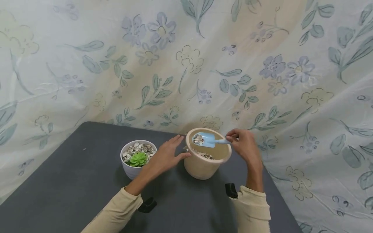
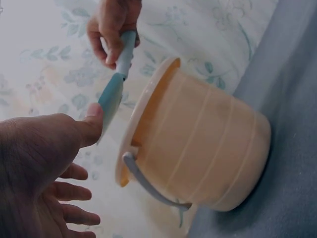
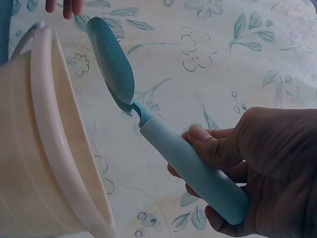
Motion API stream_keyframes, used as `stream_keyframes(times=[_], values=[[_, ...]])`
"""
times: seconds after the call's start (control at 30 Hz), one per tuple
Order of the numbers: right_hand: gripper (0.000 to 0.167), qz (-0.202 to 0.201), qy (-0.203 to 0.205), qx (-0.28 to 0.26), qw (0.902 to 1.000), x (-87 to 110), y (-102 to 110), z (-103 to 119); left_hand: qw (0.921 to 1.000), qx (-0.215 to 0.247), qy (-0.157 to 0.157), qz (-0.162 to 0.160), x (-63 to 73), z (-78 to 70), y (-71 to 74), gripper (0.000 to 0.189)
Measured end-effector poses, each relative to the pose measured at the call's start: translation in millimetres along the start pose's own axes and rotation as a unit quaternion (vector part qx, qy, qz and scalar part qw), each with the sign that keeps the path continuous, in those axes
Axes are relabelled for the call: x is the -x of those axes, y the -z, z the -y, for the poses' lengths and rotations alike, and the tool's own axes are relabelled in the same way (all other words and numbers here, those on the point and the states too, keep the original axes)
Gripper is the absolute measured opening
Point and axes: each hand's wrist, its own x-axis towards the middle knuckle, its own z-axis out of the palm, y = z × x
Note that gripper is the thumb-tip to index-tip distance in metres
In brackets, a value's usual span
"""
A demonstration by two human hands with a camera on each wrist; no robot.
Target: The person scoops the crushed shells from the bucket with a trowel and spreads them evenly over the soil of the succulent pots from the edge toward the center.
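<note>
My right hand grips the handle of a small blue trowel, its fingers curled round the grip in the right wrist view. Pebbles lie in the trowel's scoop, which is over the mouth of a beige bucket. More pebbles cover part of the bucket's inside. My left hand is beside the bucket's left rim, fingers spread and holding nothing. In the left wrist view, its thumb overlaps the tip of the trowel. A grey handle hangs on the bucket's side.
A white pot with pebbles and a green succulent stands left of the bucket, partly behind my left hand. Both stand on a dark grey table. A floral-patterned cloth hangs behind the table and along its right side.
</note>
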Motion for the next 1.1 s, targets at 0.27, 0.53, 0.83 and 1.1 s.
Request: stream_keyframes(times=[0.27, 0.53, 0.83, 1.1], values=[[0.01, 0.011, 0.028, -0.032, 0.999, -1.9, -15, 9, 0.9983, -0.046, -0.007, -0.034, 7.8, 8.4, 11.2, 0.076], [0.01, 0.021, 0.04, -0.055, 0.9975, -4.9, -29, 16, 0.997, -0.061, -0.009, -0.048, 14.0, 18.5, 21.3, 0.072], [0.008, 0.021, 0.054, -0.06, 0.9965, -9.1, -40, 28, 0.9959, -0.068, -0.011, -0.06, 21.7, 25.9, 34.0, 0.067], [0.007, 0.03, 0.054, -0.081, 0.9947, -15.6, -54, 44, 0.9934, -0.086, 0.018, -0.074, 30.0, 38.6, 46.9, 0.07]])
